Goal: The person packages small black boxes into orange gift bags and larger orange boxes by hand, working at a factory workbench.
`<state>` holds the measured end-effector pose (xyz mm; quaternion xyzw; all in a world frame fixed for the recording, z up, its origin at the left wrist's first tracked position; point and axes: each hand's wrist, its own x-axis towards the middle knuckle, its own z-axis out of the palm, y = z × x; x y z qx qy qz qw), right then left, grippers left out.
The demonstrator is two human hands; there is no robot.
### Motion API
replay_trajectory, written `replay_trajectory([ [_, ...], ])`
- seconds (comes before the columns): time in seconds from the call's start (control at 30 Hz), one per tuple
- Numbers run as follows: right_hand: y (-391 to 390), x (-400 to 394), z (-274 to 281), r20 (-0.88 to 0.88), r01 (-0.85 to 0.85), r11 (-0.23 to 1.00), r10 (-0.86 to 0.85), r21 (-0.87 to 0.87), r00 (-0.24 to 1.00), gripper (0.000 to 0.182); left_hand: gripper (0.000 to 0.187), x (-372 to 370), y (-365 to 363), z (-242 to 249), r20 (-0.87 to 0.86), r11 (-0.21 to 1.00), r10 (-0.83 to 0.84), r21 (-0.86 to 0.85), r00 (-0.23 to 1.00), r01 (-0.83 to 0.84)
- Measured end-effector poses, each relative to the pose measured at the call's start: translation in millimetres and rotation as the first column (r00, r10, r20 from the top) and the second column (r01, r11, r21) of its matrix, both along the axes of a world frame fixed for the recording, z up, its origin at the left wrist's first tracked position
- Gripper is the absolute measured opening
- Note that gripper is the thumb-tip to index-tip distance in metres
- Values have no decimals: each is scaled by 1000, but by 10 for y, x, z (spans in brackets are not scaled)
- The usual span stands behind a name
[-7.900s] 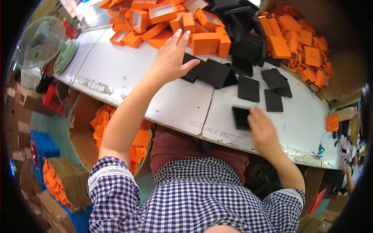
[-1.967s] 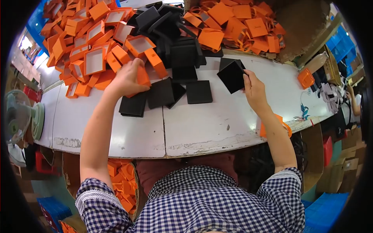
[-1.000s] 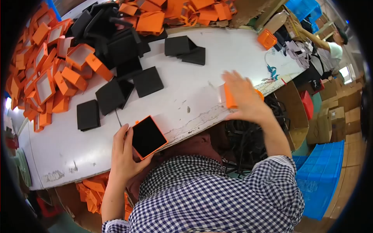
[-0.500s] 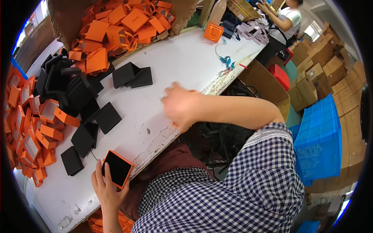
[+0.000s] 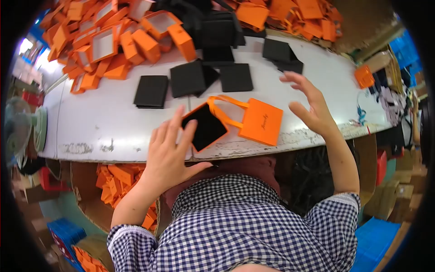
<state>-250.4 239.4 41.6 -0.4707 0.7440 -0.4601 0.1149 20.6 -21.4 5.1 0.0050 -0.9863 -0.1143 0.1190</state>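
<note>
My left hand (image 5: 170,147) rests at the left side of an orange box with a black inside (image 5: 206,127), its fingers spread and the fingertips touching the box's edge and black surface. Right of the box lies an orange bag (image 5: 261,121) with dark lettering, its ribbon handles reaching over the box's upper corner. My right hand (image 5: 312,104) hovers above the table to the right of the bag, fingers apart, nothing in it. Behind these lie black pads (image 5: 152,91), (image 5: 236,77) in a loose row.
Orange box parts (image 5: 104,44) are heaped at the back left, beside a black pile (image 5: 217,29). Orange bags (image 5: 253,14) fill a carton behind. A small orange bag (image 5: 364,76) stands far right. A carton of orange pieces (image 5: 118,177) is below the table's front edge.
The view has turned and now faces the table squarely. My right hand has opened and lifted off to the right. The orange bag now shows beside the box.
</note>
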Motion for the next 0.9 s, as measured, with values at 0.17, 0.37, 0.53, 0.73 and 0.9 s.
replay_trajectory([
  [0.17,-434,229,-169,-253,-55,975,110,214,961,49,71,-281,-12,-390,-134,987,19,162,991,3],
  [0.37,-794,138,-673,-424,27,931,139,364,895,27,76,-24,41,-634,-227,993,90,101,970,-69],
  [0.53,-784,34,-789,-331,-25,954,128,299,935,12,65,118,-14,-611,-253,990,86,129,964,-54],
  [0.73,-555,15,-729,407,103,983,-33,-152,913,12,44,26,-5,-748,-344,970,129,237,930,-47],
  [0.9,-157,413,-152,-386,-120,954,223,274,895,38,85,107,-176,-512,-220,921,180,380,959,-85],
])
